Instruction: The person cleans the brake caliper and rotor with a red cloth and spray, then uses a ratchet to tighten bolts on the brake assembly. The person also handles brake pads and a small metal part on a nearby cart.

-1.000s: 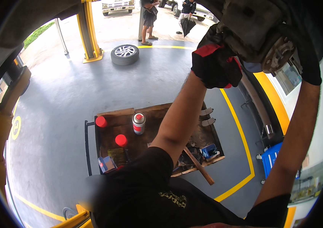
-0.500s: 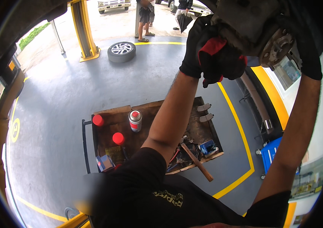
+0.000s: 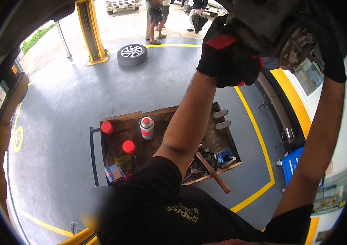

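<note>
Wheel hub (image 3: pixel 300 50), one, studded and rust-marked, at upper right beneath a dark metal assembly (image 3: pixel 263 18), one, raised above the trolley (image 3: pixel 121 125).

Change noted: over the last half second our left hand (image 3: pixel 231 57) has turned at the wrist, its red glove panel now higher; our right hand (image 3: pixel 331 55) keeps much the same place by the hub. We judge the work to be centred on the assembly, with the left hand adjusting its angle and the trolley's goods left where they lay.

Hands, two, both in dark gloves. Left: fingers bunched against the assembly's near side; how tightly closed, and on what, we cannot tell. Right: reaching up behind the hub's outer side, fingers hidden, so opening and hold we cannot tell.

Trolley, one, bearing: spray can (image 3: pixel 147 128), one, upright; round red caps (image 3: pixel 129 147), two in plain view, with another red bit partly hidden by our sleeve; brake pads (image 3: pixel 223 125), two, just beside each other; wooden-handled tool (image 3: pixel 215 174), one, overhanging the near edge; blue-and-white box (image 3: pixel 114 173), one; blue packet (image 3: pixel 224 156), one

Floor: alloy wheel with tyre (image 3: pixel 132 54), one, lying flat
</note>
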Demonstrator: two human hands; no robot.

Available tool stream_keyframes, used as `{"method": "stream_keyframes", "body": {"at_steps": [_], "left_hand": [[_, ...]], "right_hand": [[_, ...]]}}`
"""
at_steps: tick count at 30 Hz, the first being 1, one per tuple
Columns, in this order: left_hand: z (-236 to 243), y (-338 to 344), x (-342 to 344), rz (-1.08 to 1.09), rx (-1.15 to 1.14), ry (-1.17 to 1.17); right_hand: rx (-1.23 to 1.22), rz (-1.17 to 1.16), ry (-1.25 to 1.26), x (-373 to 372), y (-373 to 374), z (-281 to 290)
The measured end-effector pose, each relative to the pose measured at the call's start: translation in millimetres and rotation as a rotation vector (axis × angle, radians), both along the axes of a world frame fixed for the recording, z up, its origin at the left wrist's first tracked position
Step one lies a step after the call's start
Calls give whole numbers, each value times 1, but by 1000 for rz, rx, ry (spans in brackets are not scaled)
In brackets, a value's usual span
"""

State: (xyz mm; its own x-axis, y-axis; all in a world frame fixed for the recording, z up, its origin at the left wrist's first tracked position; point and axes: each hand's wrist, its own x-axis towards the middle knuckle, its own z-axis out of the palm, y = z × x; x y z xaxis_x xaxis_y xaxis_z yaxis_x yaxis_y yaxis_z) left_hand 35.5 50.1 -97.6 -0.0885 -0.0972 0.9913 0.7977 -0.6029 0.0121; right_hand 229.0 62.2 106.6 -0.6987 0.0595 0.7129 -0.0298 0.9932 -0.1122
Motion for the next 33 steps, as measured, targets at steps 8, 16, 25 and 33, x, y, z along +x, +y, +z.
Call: {"method": "stream_keyframes", "body": {"at_steps": [8, 16, 25, 33], "left_hand": [[-9, 10, -9, 17, 1, -10], [-14, 31, -8, -275, 20, -147], [-11, 49, 13, -820, 96, -462], [-8, 25, -23, -427, -69, -228]], "right_hand": [[-535, 310, 168, 16, 105, 41], [259, -6, -53, -3, -9, -2], [130, 74, -59, -2, 0, 1], [-101, 139, -67, -1, -10, 1]]}}
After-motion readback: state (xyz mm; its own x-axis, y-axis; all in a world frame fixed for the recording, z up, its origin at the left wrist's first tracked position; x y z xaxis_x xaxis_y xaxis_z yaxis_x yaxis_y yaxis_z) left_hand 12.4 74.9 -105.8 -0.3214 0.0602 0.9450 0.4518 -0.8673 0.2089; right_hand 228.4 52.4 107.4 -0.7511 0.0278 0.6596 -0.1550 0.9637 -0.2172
